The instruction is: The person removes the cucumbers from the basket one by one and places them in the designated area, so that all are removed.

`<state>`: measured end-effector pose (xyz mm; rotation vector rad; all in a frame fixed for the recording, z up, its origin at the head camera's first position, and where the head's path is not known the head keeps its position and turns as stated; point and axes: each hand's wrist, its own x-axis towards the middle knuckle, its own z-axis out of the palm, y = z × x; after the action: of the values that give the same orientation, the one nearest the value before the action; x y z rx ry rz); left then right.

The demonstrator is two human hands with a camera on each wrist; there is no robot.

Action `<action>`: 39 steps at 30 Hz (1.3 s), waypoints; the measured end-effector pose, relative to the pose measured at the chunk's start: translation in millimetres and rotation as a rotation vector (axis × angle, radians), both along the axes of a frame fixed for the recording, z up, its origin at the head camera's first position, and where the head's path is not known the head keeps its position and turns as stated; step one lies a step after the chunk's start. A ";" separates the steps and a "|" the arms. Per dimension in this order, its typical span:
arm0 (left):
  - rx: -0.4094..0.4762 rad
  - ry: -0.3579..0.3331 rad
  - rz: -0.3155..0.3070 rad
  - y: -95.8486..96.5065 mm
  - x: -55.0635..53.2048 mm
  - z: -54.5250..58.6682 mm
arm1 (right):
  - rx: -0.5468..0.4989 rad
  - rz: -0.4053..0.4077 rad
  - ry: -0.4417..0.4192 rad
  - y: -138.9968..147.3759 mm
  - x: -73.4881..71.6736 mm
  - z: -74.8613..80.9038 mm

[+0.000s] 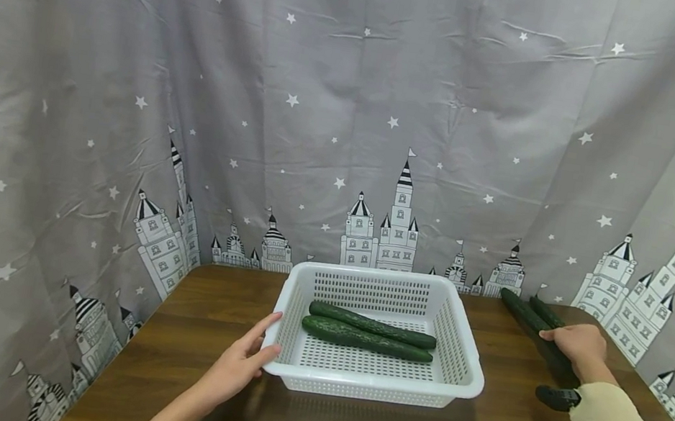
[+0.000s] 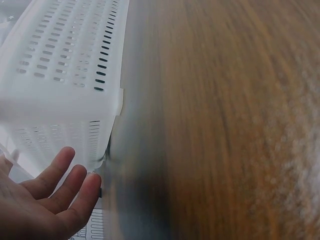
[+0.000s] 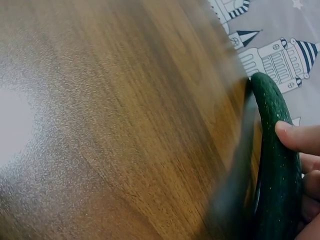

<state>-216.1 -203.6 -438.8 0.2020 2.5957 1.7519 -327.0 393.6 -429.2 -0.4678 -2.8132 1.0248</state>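
A white plastic basket [image 1: 372, 394] with slotted walls stands on the table, and two dark green cucumbers [image 1: 367, 339] lie side by side in it. My left hand [image 1: 235, 366] touches the basket's left rim with thumb and index finger. In the left wrist view its other fingers [image 2: 62, 192] are loosely bent beside the basket wall. On the right, my right hand [image 1: 579, 346] grips another cucumber [image 3: 277, 175], thumb on one side and fingers on the other. Next to that one lies a further cucumber [image 1: 546, 312], partly hidden by the hand.
The brown wooden table [image 1: 221, 288] reaches back to a grey curtain [image 1: 323, 128] printed with stars and castles, which also hangs along both sides. A black strap [image 1: 558, 398] is at the right wrist.
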 end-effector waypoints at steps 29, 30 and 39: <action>-0.010 0.003 0.006 1.8 -0.7 -1.0 | 0.131 -0.023 -0.147 -6.4 1.3 5.4; -0.005 -0.001 0.010 1.6 -1.1 -1.4 | 0.131 -0.020 -0.149 -6.5 1.2 5.5; -0.001 0.003 0.012 -0.3 -2.2 -4.0 | 0.146 0.008 -0.168 -7.4 -1.8 5.3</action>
<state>-218.3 -203.9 -442.9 0.1888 2.6052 1.7553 -328.8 386.2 -423.8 -0.5498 -3.0126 0.8084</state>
